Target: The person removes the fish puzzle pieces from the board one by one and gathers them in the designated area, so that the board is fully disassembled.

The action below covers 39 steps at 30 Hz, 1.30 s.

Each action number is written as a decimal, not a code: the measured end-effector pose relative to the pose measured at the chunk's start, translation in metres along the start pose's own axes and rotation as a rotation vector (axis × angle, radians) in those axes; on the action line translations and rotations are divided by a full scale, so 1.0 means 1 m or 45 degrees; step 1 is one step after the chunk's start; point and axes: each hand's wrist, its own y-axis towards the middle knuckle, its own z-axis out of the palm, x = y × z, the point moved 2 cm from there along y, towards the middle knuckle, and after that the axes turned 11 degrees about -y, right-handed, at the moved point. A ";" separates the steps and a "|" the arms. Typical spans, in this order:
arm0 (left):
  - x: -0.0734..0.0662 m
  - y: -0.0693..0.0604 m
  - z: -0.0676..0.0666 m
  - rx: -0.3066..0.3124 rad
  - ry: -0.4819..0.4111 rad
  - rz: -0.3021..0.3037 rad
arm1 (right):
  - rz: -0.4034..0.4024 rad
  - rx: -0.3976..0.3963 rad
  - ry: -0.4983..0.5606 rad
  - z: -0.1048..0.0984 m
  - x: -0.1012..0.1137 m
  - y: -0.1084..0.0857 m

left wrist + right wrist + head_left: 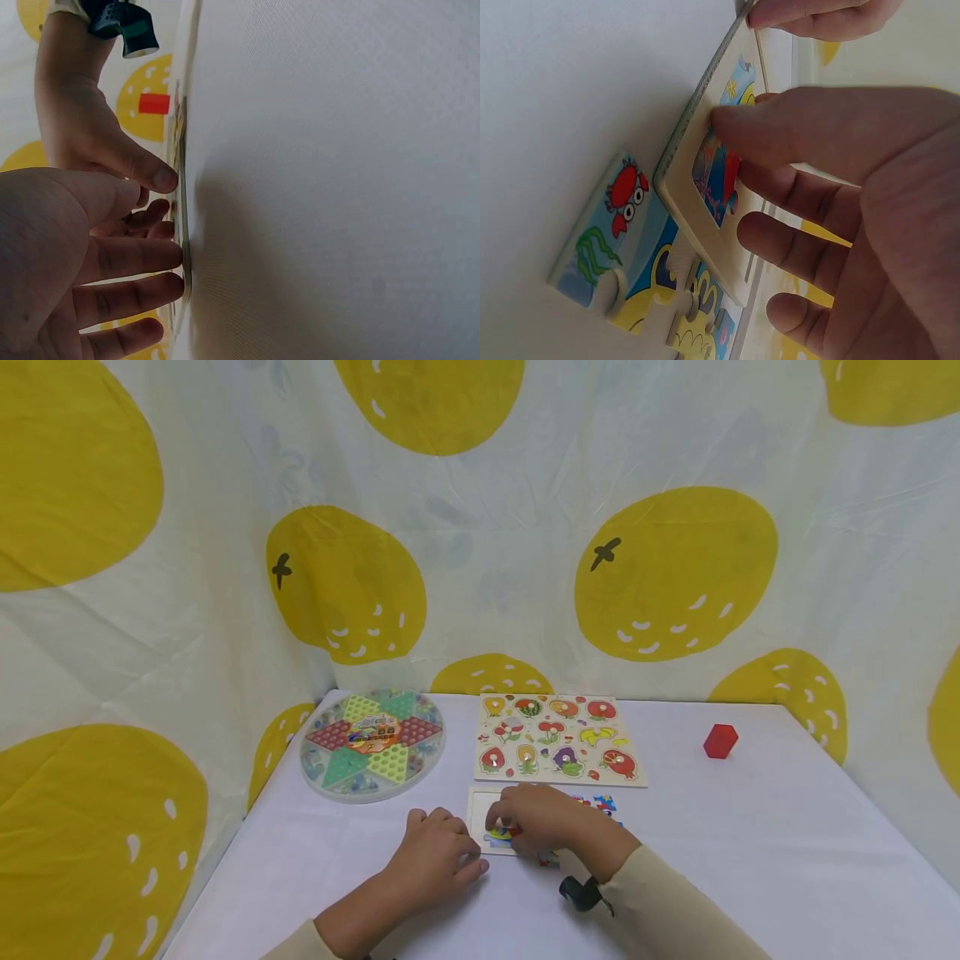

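Note:
A small wooden jigsaw tray [475, 814] lies on the white table, partly filled with joined picture pieces. My right hand [536, 818] bends over it, thumb and fingers pinching a colourful puzzle piece [730, 176] at the tray's surface; the hand hides part of that piece. My left hand [438, 853] rests at the tray's left front corner, its fingertips [169, 286] touching the edge. Beside the tray, partly under the right arm, lie loose jigsaw pieces [603, 803], one of them showing a red crab [626, 195].
Behind the tray lies a wooden fruit peg board [558, 739]. A round Chinese checkers board [373, 745] with marbles is at the back left. Toward the back right stands a red block [721, 741]. A curtain [510, 560] with yellow fruit prints hangs behind the table.

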 end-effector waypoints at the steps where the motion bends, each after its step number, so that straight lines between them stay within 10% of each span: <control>1: 0.000 0.000 0.000 -0.003 0.001 0.002 | -0.004 -0.002 -0.001 0.000 0.000 0.000; 39: 0.001 -0.001 0.000 -0.008 0.020 0.021 | 0.039 -0.029 -0.067 -0.001 0.007 -0.003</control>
